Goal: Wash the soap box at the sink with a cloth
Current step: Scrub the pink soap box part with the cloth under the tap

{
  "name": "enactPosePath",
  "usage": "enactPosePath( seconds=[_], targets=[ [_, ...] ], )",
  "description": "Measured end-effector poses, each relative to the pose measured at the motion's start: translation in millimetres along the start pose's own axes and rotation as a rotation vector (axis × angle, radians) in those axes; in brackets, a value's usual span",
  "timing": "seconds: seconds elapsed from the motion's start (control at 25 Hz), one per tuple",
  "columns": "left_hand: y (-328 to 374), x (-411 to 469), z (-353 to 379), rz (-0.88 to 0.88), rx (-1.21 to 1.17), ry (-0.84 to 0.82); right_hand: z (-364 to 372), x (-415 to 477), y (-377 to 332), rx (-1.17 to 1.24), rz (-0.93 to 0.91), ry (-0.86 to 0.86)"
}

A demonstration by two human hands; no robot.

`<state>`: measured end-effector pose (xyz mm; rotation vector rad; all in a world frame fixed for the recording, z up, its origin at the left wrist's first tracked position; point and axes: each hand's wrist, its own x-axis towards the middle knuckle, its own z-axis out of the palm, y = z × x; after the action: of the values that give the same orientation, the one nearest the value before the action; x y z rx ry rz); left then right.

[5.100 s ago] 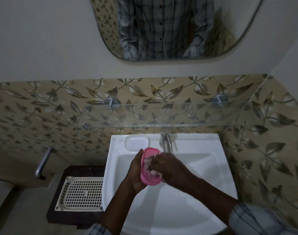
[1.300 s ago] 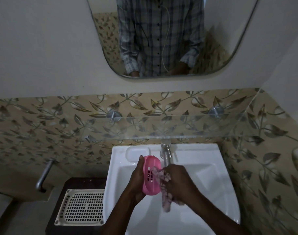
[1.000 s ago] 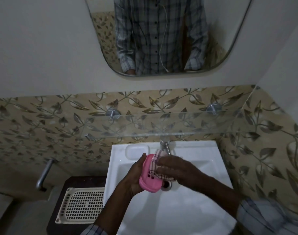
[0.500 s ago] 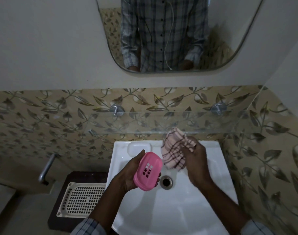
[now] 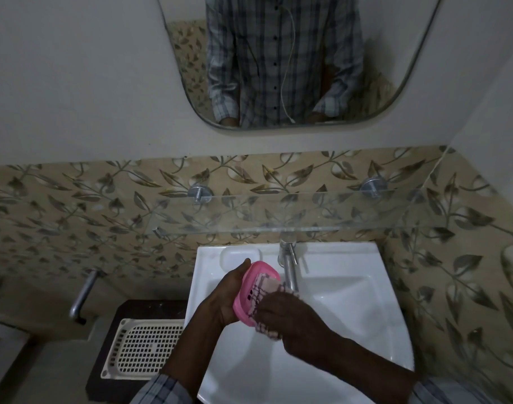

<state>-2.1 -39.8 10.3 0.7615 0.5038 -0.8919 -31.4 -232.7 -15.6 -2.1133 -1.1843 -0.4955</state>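
Note:
A pink plastic soap box (image 5: 245,298) with drain slots stands tilted on edge over the white sink (image 5: 345,310). My left hand (image 5: 223,295) grips it from the left, thumb over its upper end. My right hand (image 5: 290,316) holds a pink checked cloth (image 5: 262,287) bunched against the box's inner face; a corner of the cloth hangs below my fingers. Both hands are just left of the chrome tap (image 5: 289,263). No water stream shows.
A glass shelf (image 5: 278,217) on two chrome pegs juts out above the tap. A moulded soap recess (image 5: 239,253) lies at the sink's back left. A cream perforated tray (image 5: 146,348) sits on a dark stand left of the sink. A mirror (image 5: 284,62) hangs above.
Half a second ago my right hand held the cloth up near the shelf, apart from the box. Now it has come down and presses the cloth into the box.

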Motion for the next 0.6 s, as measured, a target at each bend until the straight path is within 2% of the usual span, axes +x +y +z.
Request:
enactPosePath(
  seconds=[0.08,0.2,0.32,0.4,0.48,0.52,0.6],
  targets=[
    [-7,3,0,-0.018,-0.025,-0.005,-5,-2,15,-0.009,-0.068,-0.047],
    [-7,4,-2,0.043,-0.033,0.030,-3,0,14,-0.053,0.051,-0.017],
    [-4,6,3,0.060,0.012,0.074,-8,3,12,0.036,-0.050,-0.083],
    [-7,5,10,0.072,0.032,0.097,-20,2,17,-0.100,0.013,-0.047],
    [-13,12,16,0.177,0.060,0.213,-7,6,-2,-0.169,0.249,0.029],
    [-18,17,18,0.247,0.060,0.276,5,13,-23,-0.056,0.468,0.036],
    [-26,25,21,0.326,0.037,0.352,14,27,-47,0.401,1.005,0.085]
  ],
)
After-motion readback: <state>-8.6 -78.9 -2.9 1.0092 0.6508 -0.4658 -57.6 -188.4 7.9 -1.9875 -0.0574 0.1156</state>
